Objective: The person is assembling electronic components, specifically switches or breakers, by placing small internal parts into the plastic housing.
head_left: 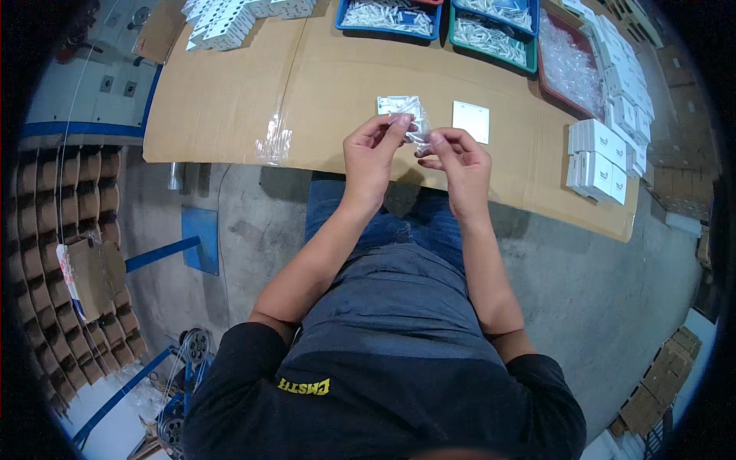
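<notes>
Between my two hands, just above the table's near edge, is a small clear plastic bag (pixel 418 126). My left hand (pixel 373 153) pinches it with thumb and forefinger. On its other side my right hand (pixel 461 162) pinches the bag too; what lies inside it is too small to make out. Partly hidden behind the bag, a white plate-like part (pixel 392 105) lies on the cardboard. A flat white square plate (pixel 471 122) rests to the right of it, beyond my right hand.
Cardboard (pixel 322 84) covers the table. At the back stand a blue tray (pixel 387 32) and a green tray (pixel 494 55) of small white pieces, beside a red tray (pixel 553 90) of clear bags. Stacked white boxes (pixel 598 165) line the right; more white parts (pixel 222 27) sit far left.
</notes>
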`<control>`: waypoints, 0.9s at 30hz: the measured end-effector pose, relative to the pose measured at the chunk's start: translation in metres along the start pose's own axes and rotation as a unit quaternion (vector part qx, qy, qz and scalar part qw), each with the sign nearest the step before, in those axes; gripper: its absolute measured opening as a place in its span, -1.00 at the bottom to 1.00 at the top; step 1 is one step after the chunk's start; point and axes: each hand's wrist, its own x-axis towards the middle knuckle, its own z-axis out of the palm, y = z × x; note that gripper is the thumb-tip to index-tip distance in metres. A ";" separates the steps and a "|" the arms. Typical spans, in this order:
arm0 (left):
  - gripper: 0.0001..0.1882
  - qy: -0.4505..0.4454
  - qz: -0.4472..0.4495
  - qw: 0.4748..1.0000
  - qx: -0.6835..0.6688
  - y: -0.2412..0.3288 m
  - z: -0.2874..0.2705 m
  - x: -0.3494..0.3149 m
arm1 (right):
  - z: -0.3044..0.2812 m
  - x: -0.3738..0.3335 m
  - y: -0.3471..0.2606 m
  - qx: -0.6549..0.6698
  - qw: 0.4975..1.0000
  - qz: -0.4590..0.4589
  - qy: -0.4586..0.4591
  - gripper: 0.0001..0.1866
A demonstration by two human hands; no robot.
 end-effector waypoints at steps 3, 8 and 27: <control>-0.75 0.021 0.013 0.999 -0.027 0.001 -0.005 0.002 | -0.004 0.002 0.003 0.027 0.999 -0.018 0.028 -0.80; -0.74 0.040 0.036 0.998 -0.016 0.004 -0.011 0.007 | -0.007 0.001 -0.003 0.030 0.997 -0.008 0.071 -0.80; -0.79 -0.001 0.019 0.998 0.061 0.004 -0.012 0.003 | 0.004 -0.004 0.008 0.039 0.999 0.013 -0.024 -0.81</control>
